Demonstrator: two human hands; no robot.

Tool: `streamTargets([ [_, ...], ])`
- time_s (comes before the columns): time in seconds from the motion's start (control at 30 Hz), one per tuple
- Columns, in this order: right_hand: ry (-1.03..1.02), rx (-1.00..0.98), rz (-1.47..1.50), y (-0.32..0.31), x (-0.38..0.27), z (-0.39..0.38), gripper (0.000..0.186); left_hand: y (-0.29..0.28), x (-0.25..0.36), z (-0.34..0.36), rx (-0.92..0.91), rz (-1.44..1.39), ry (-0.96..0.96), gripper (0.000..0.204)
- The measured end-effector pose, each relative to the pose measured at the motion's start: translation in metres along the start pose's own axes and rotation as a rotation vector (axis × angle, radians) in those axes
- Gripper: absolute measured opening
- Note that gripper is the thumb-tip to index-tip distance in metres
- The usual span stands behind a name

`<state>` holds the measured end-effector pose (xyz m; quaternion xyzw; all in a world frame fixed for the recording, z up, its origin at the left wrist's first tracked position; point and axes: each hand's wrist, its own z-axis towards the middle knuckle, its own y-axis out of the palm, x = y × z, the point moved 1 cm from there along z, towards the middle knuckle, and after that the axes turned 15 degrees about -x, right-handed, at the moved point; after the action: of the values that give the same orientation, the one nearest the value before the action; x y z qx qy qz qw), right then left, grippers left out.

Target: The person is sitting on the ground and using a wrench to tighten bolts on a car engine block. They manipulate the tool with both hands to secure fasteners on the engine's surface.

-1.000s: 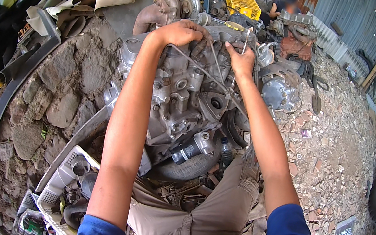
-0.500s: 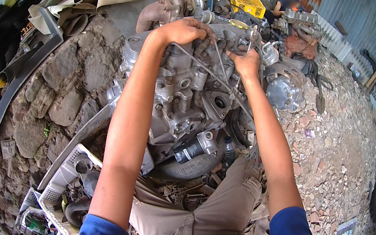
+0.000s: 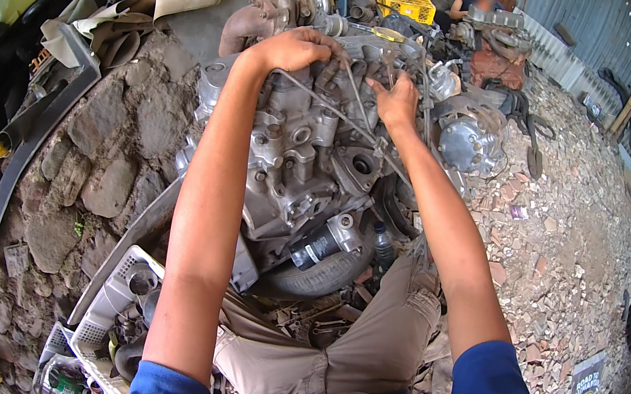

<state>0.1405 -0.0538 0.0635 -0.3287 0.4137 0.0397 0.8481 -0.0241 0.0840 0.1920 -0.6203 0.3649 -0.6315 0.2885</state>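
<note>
A greasy metal engine (image 3: 291,143) stands before me, between my forearms. My left hand (image 3: 303,49) reaches over its far left part, fingers curled down and closed. What they grip is hidden. To its right, my right hand (image 3: 398,102) is closed round a slim metal rod (image 3: 390,66), with its thumb toward the left. Thin bars (image 3: 330,108) cross the engine top beneath and between my hands. A rusty curved pipe (image 3: 248,27) with a turbocharger (image 3: 313,0) lies just beyond my left hand. A dark cylindrical filter (image 3: 315,249) sits low on the engine's near side.
A round metal housing (image 3: 466,145) lies right of the engine on gravel (image 3: 545,269). A white crate (image 3: 105,304) of parts is at near left, beside a stone wall (image 3: 110,179). Farther off are a yellow crate (image 3: 405,1) and a person (image 3: 477,3). A tyre (image 3: 327,276) lies below the engine.
My right hand has shifted slightly left, and the rod in it shows at a different angle. My left hand keeps its place on the engine. The whole view has moved a little.
</note>
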Motion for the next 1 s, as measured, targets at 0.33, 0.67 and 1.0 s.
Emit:
streamTargets([
  [0.33, 0.014, -0.086, -0.062, -0.003, 0.003, 0.003, 0.053, -0.001, 0.004, -0.003, -0.006, 0.029, 0.004, 0.036],
  [0.67, -0.005, -0.028, -0.065, 0.012, 0.011, 0.004, 0.051, -0.002, -0.003, -0.003, 0.009, 0.036, -0.066, 0.035],
  [1.0, -0.054, 0.003, -0.111, 0.014, 0.015, 0.003, 0.048, 0.000, -0.002, -0.001, 0.005, 0.003, -0.033, 0.034],
])
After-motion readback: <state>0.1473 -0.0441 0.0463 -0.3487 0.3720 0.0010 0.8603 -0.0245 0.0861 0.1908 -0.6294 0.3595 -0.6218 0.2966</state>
